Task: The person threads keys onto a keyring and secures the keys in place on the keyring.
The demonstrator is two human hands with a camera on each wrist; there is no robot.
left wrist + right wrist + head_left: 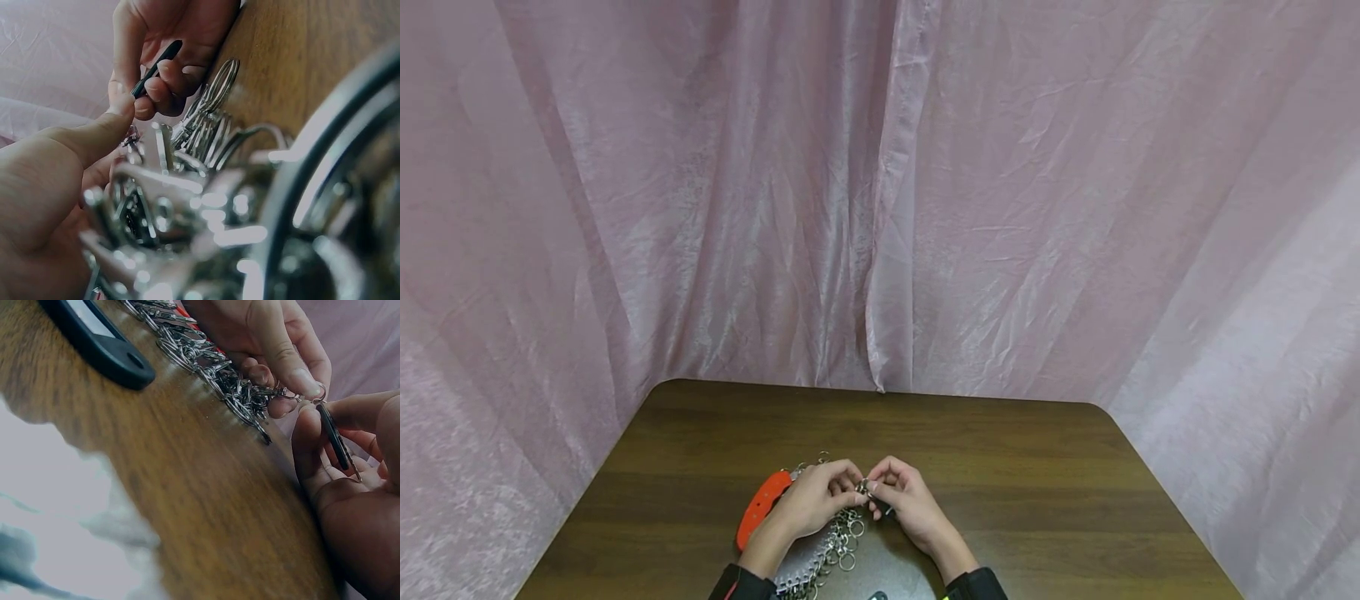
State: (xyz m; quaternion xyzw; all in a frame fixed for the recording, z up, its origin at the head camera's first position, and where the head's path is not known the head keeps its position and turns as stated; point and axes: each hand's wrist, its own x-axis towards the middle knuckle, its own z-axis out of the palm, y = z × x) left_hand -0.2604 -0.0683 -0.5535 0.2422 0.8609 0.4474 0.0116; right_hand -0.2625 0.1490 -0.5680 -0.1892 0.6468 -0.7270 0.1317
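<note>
Over the table's near part, my left hand [811,498] and right hand [917,510] meet fingertip to fingertip. In the right wrist view, a small metal ring [320,392] is pinched at the left thumb and fingertips. From it a black-headed key [334,436] runs into my right hand [356,512], which pinches it near the ring; its thin blade points toward the palm. Below the left hand lies a bunch of silver rings and clasps [842,537], filling much of the left wrist view. Beside that hand sits an orange-red curved handle [762,507], partly hidden by the wrist.
A black key tag with a white label [103,350] lies on the wooden table [1037,492]. A pale, shiny, blurred thing [69,506] is close to the right wrist camera. Pink curtains [1015,208] hang behind the table's far edge.
</note>
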